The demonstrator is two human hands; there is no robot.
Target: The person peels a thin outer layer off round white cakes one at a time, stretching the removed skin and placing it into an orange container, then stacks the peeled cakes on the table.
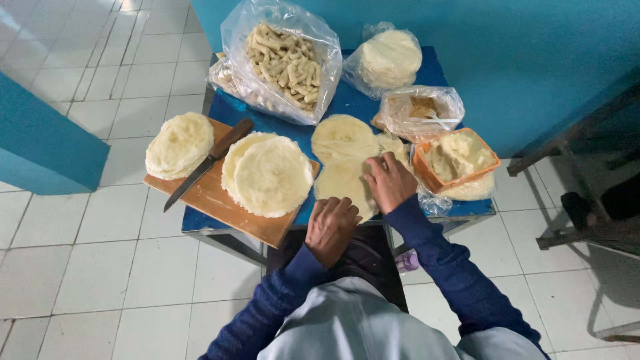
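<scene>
A small blue table (347, 100) holds flat round dough sheets. One sheet (343, 183) lies at the near edge, and both hands are on it. My right hand (390, 180) presses its right side, fingers curled on the dough. My left hand (331, 227) rests at the sheet's near edge, fingers bent. Another sheet (343, 137) lies just behind. A stack of round sheets (270, 175) sits on a wooden board (220, 200) to the left, beside a knife (207, 163).
A second stack of sheets (179, 143) lies on the board's far left. Behind are a clear bag of rolled pastry sticks (283, 60), a bagged stack of rounds (388, 60), a bag with a spoon (420, 110) and an orange tub of filling (457, 157). White tiled floor surrounds the table.
</scene>
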